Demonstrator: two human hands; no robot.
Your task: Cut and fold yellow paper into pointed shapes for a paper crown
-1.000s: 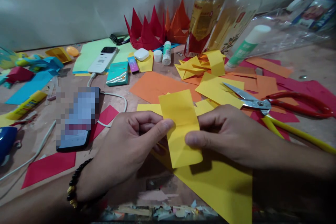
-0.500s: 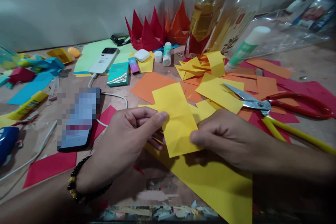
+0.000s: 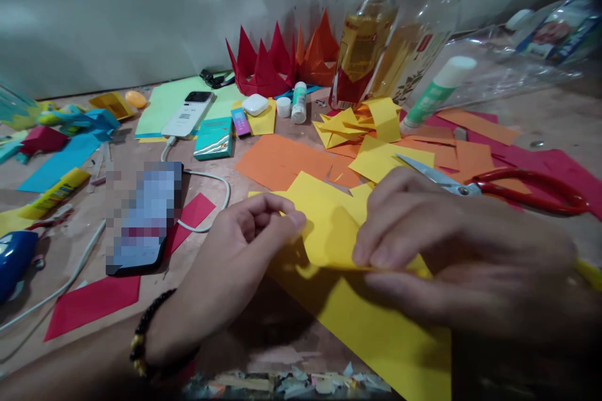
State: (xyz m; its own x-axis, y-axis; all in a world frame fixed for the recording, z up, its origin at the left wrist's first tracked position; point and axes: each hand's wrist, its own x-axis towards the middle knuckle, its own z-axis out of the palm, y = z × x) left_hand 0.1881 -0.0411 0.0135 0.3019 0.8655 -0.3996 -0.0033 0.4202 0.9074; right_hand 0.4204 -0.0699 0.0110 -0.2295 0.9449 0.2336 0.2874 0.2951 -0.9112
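Note:
Between my two hands is a small piece of yellow paper (image 3: 327,229), its near edge bent upward. My left hand (image 3: 249,244) pinches its left side between thumb and fingers. On the right, my right hand (image 3: 433,244), partly blurred, has its fingertips on top of the near right edge and its thumb below. A larger yellow sheet (image 3: 404,344) lies beneath both hands and reaches the table's front edge. Red-handled scissors (image 3: 531,188) rest behind my right hand, which hides part of the things there.
Red (image 3: 263,66) and orange paper crowns (image 3: 320,50) stand at the back, beside two bottles (image 3: 362,50). A glue stick (image 3: 439,94) stands tilted among paper scraps. To the left lie a phone (image 3: 145,219) with a white cable (image 3: 228,191), red paper (image 3: 94,304) and a yellow tube (image 3: 59,191).
The yellow piece was nearly flat and upright; now its near edge is bent up. My right hand has shifted its grip, fingers over the edge. My left hand keeps its pinch.

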